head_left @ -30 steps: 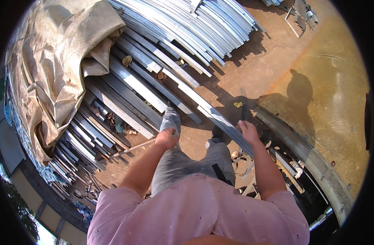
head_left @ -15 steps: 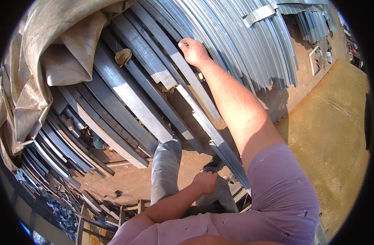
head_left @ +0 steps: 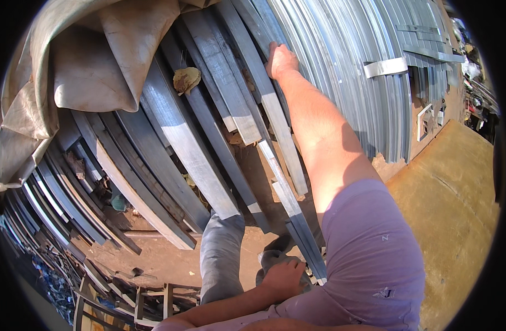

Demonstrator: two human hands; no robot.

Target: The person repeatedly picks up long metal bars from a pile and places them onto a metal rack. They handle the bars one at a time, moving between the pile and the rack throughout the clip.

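My right hand (head_left: 281, 59) reaches far forward over a row of long grey metal bars. Its fingers are curled in at the side of one flat metal bar (head_left: 275, 113); whatever they grip is hidden. Close to the right of that hand lies a dense bundle of thin shiny metal strips (head_left: 330, 44). Low in the view, my left hand (head_left: 285, 278) rests on my bent right leg in grey trousers, palm down, with its fingers laid over the knee. A wide rectangular metal bar (head_left: 195, 149) runs toward my left leg, its end by the knee.
A brown tarpaulin (head_left: 93, 83) drapes over the bars at the upper left. A dry leaf (head_left: 186, 80) sits among them. To the right lies a large yellowish sheet (head_left: 451, 220). Wooden frames (head_left: 153, 300) and scrap pieces are at the lower left, on brown ground.
The view has shifted, so bars and tarpaulin appear lower and further left. My right hand has moved from over the bars to close against a bar's side. My left hand stays on the leg.
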